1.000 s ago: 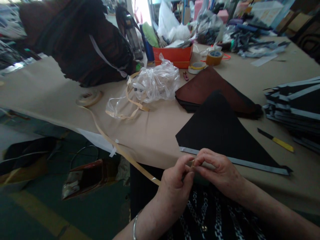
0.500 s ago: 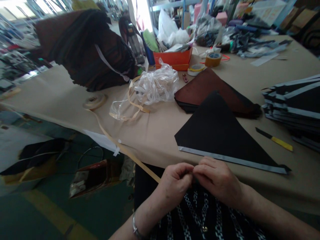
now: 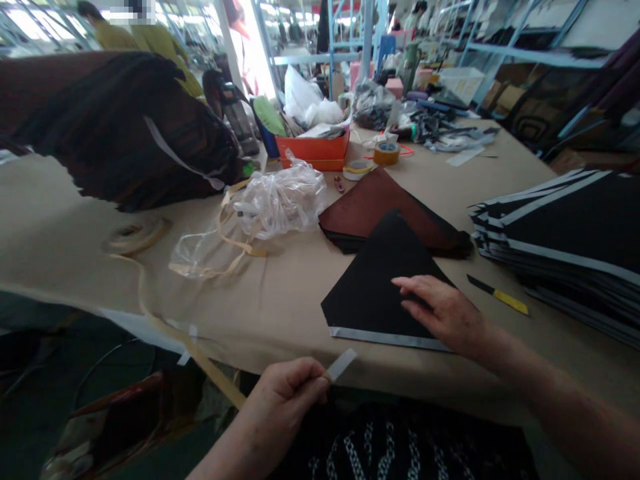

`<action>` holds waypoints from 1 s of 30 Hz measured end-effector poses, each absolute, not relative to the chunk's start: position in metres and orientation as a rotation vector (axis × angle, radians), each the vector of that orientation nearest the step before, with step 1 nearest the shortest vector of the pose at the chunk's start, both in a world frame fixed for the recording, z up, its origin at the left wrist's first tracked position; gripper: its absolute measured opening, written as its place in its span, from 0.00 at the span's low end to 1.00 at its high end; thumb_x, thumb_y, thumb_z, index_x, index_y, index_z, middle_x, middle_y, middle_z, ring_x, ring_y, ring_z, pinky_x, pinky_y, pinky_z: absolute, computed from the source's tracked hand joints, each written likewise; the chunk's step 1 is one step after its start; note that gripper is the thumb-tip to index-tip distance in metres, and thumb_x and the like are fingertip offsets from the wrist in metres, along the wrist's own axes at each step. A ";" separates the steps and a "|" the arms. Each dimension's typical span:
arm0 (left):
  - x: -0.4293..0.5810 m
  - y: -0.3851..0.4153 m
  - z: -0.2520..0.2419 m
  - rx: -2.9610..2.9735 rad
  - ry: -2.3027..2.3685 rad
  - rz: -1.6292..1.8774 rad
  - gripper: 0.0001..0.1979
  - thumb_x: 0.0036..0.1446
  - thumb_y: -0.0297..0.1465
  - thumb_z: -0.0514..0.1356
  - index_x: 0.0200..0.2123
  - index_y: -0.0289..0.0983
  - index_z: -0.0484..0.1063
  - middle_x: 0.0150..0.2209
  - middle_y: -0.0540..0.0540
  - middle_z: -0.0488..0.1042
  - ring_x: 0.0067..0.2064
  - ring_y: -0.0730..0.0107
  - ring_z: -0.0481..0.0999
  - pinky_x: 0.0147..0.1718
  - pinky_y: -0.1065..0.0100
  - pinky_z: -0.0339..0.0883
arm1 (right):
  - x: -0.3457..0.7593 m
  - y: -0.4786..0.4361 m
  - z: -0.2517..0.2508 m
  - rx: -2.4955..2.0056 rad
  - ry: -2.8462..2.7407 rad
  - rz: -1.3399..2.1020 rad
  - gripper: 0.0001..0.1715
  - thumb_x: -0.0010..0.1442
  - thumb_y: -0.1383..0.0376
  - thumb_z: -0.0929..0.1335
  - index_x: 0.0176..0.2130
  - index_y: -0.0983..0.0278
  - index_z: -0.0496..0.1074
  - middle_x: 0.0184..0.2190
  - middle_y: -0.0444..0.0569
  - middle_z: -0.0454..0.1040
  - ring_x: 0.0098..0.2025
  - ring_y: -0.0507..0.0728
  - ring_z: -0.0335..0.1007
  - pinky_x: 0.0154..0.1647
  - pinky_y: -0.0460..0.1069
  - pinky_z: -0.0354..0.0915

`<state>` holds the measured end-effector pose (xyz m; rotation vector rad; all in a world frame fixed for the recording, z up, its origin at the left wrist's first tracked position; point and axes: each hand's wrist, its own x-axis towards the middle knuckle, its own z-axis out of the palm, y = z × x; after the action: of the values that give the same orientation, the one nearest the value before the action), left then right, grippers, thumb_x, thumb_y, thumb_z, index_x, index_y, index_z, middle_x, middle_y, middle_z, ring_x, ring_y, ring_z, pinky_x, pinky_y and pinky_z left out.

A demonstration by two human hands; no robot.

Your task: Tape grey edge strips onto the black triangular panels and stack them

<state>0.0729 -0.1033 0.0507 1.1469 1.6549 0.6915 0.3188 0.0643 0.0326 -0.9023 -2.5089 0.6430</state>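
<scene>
My left hand (image 3: 295, 393) is closed in a pinch on the end of a tape strip, at the front edge of the table. A pale, whitish tip (image 3: 343, 365) sticks out past the fingers. Behind the hand the tan tape (image 3: 200, 357) runs back over the edge to a loose roll (image 3: 131, 235) on the left. Over a black triangular sheet (image 3: 373, 287) hovers my right hand (image 3: 440, 307), fingers stretched and holding nothing. A grey strip (image 3: 385, 337) lines that sheet's near edge. Whether the right hand touches the sheet I cannot tell.
Brown and black pieces (image 3: 380, 200) lie stacked behind the sheet. A yellow-handled knife (image 3: 505, 301) rests to the right, near a tall pile of grey-edged black pieces (image 3: 575, 227). Further back are a plastic bag (image 3: 285, 200), an orange box (image 3: 320, 150) and a large dark bundle (image 3: 130, 133).
My hands, earlier together at the table edge, have parted. The right went forward over the black sheet, opening; the left keeps the tape, its pale end now showing. The view has shifted.
</scene>
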 end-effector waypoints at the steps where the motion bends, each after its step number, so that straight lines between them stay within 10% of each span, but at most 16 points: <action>1: 0.066 -0.099 0.052 1.219 1.683 0.687 0.12 0.55 0.34 0.56 0.22 0.37 0.71 0.18 0.54 0.64 0.22 0.75 0.60 0.21 0.75 0.54 | 0.328 0.081 0.029 -0.926 -2.575 0.462 0.19 0.61 0.68 0.64 0.51 0.64 0.70 0.45 0.54 0.73 0.47 0.59 0.68 0.48 0.56 0.67; 14: 0.079 -0.037 0.017 2.282 1.822 0.514 0.10 0.60 0.30 0.51 0.34 0.40 0.73 0.36 0.45 0.79 0.46 0.53 0.74 0.42 0.56 0.65 | 0.346 0.005 0.035 -1.249 -2.878 0.288 0.18 0.55 0.65 0.69 0.46 0.68 0.71 0.43 0.58 0.70 0.44 0.63 0.66 0.42 0.57 0.69; 21: 0.075 -0.028 0.003 2.387 1.781 0.679 0.11 0.62 0.31 0.50 0.33 0.38 0.71 0.33 0.45 0.78 0.41 0.59 0.75 0.39 0.61 0.68 | 0.345 -0.019 0.055 -0.873 -2.951 0.812 0.10 0.61 0.63 0.65 0.43 0.63 0.70 0.36 0.47 0.72 0.35 0.54 0.68 0.36 0.49 0.67; 30: 0.065 -0.030 0.003 2.321 1.790 0.665 0.12 0.63 0.33 0.50 0.32 0.39 0.71 0.31 0.47 0.76 0.36 0.64 0.77 0.36 0.65 0.69 | 0.349 0.006 0.022 -1.173 -2.795 0.351 0.19 0.57 0.67 0.67 0.49 0.65 0.69 0.50 0.56 0.67 0.51 0.64 0.60 0.51 0.59 0.64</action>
<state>0.0651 -0.0299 0.0030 2.3215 1.7900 0.6653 0.3491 0.0061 0.0220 -1.1730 -2.7947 0.3510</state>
